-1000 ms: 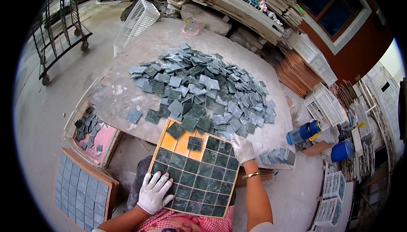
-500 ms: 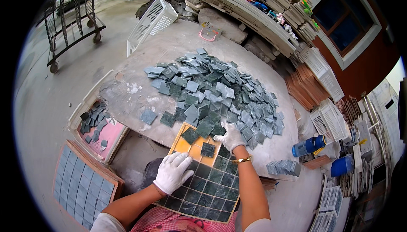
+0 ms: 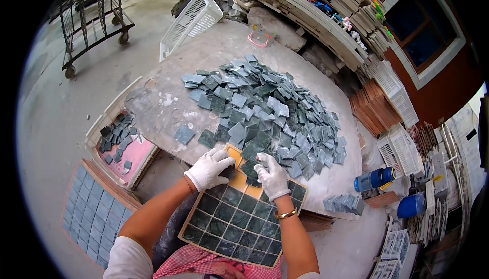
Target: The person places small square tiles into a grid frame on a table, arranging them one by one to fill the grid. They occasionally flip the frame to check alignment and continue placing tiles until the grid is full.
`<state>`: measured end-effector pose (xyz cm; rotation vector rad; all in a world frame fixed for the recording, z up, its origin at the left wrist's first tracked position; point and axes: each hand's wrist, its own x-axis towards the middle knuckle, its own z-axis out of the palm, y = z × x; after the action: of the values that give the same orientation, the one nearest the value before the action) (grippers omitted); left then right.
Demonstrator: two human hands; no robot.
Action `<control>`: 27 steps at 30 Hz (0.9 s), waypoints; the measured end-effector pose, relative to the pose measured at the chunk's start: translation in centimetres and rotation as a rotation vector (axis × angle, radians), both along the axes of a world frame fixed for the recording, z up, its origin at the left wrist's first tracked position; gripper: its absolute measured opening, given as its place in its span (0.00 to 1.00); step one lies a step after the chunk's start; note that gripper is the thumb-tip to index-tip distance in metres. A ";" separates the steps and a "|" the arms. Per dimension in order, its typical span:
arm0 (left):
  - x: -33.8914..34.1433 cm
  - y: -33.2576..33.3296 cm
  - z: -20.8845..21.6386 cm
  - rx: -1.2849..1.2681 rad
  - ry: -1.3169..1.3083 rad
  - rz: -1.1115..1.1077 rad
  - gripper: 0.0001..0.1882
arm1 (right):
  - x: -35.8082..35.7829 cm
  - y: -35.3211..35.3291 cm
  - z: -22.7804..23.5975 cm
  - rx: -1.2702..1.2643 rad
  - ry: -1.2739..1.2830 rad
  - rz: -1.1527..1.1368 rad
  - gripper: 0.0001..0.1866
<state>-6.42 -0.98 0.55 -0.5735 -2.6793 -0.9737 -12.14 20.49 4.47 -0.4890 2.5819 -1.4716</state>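
A shallow yellow tray [image 3: 238,181] leans toward me near the table's front edge, its lower part filled with rows of dark green square tiles [image 3: 224,211]. My left hand [image 3: 208,170], in a white glove, has its fingers and thumb around a dark tile [image 3: 229,172] over the tray's upper left. The white-gloved right hand [image 3: 273,177] is closed at the tray's upper right, fingertips on another dark green tile [image 3: 250,170]; the glove covers part of that grip. Just beyond both hands lies a heap of loose grey-green tiles [image 3: 277,108].
A bin with a pink bottom [image 3: 136,155] holds broken pieces at the left, near a stack of tiled panels [image 3: 91,202]. Right of the tray stand a row of tiles [image 3: 344,204] and a blue bottle [image 3: 374,179]. A white crate [image 3: 191,21] is behind the table.
My left hand has moved up from the laid tiles to a loose tile at the tray's upper left. The right hand has drawn slightly back and closed. The view has shifted a little.
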 end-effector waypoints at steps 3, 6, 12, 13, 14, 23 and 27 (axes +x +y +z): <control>0.8 -1.1 -0.8 -0.043 0.026 -0.074 0.32 | 0.5 -1.0 -2.4 0.082 0.032 0.124 0.15; 0.7 -1.0 -0.4 -0.019 -0.011 0.008 0.33 | 0.0 -0.6 -4.3 -0.010 -0.045 0.071 0.14; 0.6 -2.0 -2.2 0.083 -0.023 -0.080 0.31 | -0.2 -2.4 -2.7 -0.277 -0.307 -0.050 0.12; 0.3 -1.7 -2.2 0.075 0.003 -0.085 0.31 | -0.7 -2.5 -3.0 -0.268 -0.275 -0.070 0.12; 0.1 -1.5 -2.2 0.066 0.029 -0.088 0.31 | -1.1 -2.5 -3.3 -0.259 -0.243 -0.088 0.12; 2.9 -0.3 -2.5 0.197 -0.007 0.188 0.24 | -2.6 -5.0 -3.5 0.230 0.334 0.081 0.12; 3.0 0.4 -2.1 0.181 0.000 0.276 0.26 | -2.0 -4.5 -3.5 0.325 0.374 0.179 0.15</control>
<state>-3.38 -0.62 -1.54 -0.1612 -2.5446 -1.1153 -14.16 15.96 0.98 -0.9957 2.8820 -0.9516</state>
